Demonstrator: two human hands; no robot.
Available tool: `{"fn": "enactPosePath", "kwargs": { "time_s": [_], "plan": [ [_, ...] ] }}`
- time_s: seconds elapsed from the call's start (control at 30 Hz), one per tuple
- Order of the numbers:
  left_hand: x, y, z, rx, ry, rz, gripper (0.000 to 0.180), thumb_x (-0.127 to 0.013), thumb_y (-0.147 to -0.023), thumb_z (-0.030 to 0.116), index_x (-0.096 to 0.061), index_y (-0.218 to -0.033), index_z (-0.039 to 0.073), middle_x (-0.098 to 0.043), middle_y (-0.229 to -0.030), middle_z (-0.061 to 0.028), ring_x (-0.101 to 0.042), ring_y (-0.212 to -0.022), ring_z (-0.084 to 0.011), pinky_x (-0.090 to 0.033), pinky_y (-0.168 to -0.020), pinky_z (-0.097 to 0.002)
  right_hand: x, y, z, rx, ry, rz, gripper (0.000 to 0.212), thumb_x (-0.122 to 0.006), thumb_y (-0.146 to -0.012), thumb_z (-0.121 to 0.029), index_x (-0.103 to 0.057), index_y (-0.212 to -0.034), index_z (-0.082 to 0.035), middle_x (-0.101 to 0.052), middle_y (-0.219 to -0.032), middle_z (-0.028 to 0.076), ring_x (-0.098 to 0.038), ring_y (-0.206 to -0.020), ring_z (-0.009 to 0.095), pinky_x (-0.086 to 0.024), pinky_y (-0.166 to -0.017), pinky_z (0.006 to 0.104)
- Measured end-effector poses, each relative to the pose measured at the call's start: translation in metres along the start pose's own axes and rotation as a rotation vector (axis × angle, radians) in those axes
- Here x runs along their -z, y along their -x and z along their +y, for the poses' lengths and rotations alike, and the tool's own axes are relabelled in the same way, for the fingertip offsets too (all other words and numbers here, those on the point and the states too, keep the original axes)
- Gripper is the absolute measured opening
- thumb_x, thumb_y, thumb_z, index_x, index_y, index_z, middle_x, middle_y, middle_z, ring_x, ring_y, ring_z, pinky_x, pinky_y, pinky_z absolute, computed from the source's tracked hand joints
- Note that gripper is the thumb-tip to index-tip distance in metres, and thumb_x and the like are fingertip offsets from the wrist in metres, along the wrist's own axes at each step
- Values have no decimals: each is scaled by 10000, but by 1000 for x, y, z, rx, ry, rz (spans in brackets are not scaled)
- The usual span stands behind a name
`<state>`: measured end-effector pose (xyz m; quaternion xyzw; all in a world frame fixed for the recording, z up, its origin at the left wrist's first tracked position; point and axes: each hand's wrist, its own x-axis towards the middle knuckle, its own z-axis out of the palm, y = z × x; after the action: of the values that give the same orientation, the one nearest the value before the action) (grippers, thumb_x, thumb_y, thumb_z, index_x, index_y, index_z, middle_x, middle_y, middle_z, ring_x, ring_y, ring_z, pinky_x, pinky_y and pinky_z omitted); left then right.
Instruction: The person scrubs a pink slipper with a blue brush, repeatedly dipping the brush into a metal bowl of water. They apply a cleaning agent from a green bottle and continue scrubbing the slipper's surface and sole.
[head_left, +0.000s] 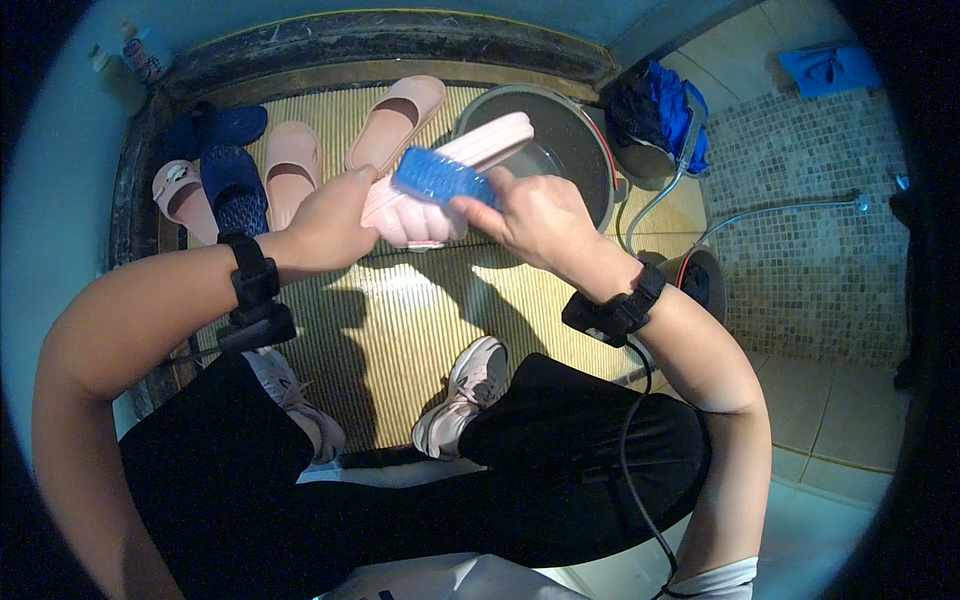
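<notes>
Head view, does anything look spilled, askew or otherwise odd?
One dark blue slipper at the upper left looks askew: it lies crosswise, while the woven-textured dark blue slipper below points away from the person. The bright patch on the yellow ribbed mat may be glare or water; I can't tell.

Open room lies over the bare mat (430, 310), between the hands and the shoes (465, 395); a hand could pass there. Beyond the left hand (325, 225), a row of slippers (292, 165) blocks the mat's far left. Ahead, the held slipper (410, 222) and brush (440, 178) cross the view of the basin (585, 150), whose right side shows unobstructed from above. Past the right hand (540, 215), a bucket (645, 165) and hose (780, 212) hem the way; a cable (625, 440) hangs below that wrist.
</notes>
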<state>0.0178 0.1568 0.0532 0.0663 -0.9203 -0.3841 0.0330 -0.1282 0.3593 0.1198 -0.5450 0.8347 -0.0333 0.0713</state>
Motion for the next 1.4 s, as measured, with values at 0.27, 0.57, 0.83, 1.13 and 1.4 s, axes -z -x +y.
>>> {"fn": "enactPosePath", "kwargs": {
  "time_s": [0.27, 0.57, 0.83, 1.13, 1.4],
  "plan": [
    [1, -3, -5, -2, 34, 14, 301, -661, -742, 139, -547, -942, -56, -625, -874, -277, -624, -846, -420, -494, -752, -446, 8, -16, 46, -248, 154, 117, 655, -402, -908, -636, -626, -875, -22, -647, -685, 226, -662, -673, 382, -534, -601, 467],
    [3, 1, -2, 55, 128, 8, 440, -697, -714, 202, -500, -1026, -38, -624, -828, -259, -636, -811, -390, -499, -721, -428, 6, -11, 69, -421, 22, 80, 702, -338, -939, -621, -624, -860, 16, -649, -809, 268, -640, -829, 419, -507, -743, 482],
    [-3, 14, -5, 9, 169, -41, 482, -697, -729, 225, -529, -1105, -27, -650, -865, -241, -659, -824, -362, -514, -738, -395, 5, -9, 69, -445, -30, 78, 694, -339, -944, -606, -630, -855, 18, -643, -802, 278, -633, -837, 426, -495, -754, 491],
    [5, 12, 6, 111, 193, -3, 257, -620, -778, 127, -623, -995, -11, -664, -792, -199, -660, -736, -297, -504, -680, -366, 1, -10, 71, -491, -82, 67, 731, -324, -934, -637, -642, -895, 20, -641, -830, 298, -627, -871, 441, -489, -790, 493],
    [5, 14, 7, 165, 172, -59, 341, -632, -815, 194, -619, -1093, -3, -674, -911, -221, -661, -856, -350, -509, -765, -378, 0, -7, 67, -491, -123, 76, 727, -325, -936, -635, -640, -888, 18, -643, -808, 292, -634, -858, 437, -494, -774, 488]
  ]
}}
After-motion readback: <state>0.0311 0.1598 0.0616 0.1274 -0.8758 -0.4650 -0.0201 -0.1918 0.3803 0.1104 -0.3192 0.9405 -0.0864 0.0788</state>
